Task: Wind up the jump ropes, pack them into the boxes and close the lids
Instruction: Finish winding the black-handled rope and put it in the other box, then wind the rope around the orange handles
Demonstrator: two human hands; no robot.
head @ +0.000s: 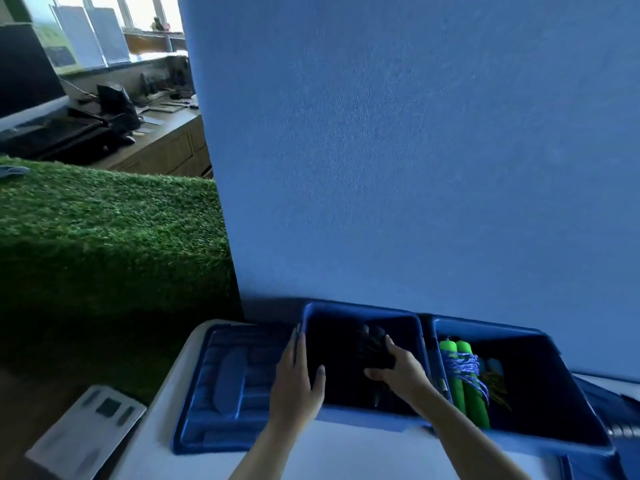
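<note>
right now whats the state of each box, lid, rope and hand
left box: open, lid off, dark rope bundle inside
right box: open, wound green-handled rope inside
lid: off, lying flat on the table left of the left box
green-handled rope: wound up, cord wrapped round its handles
dark rope: bundled, held in the left box
left hand: fingers straight, resting on left box's rim
right hand: gripping the dark rope

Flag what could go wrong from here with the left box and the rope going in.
1. The right hand holds a dark wound rope inside the left box; released loosely, it might unwind.
2. The left hand rests on that box's left wall; pressing outward could shift the box onto the lid lying beside it.
3. The box interior is dark, so placement is hard to verify.
</note>
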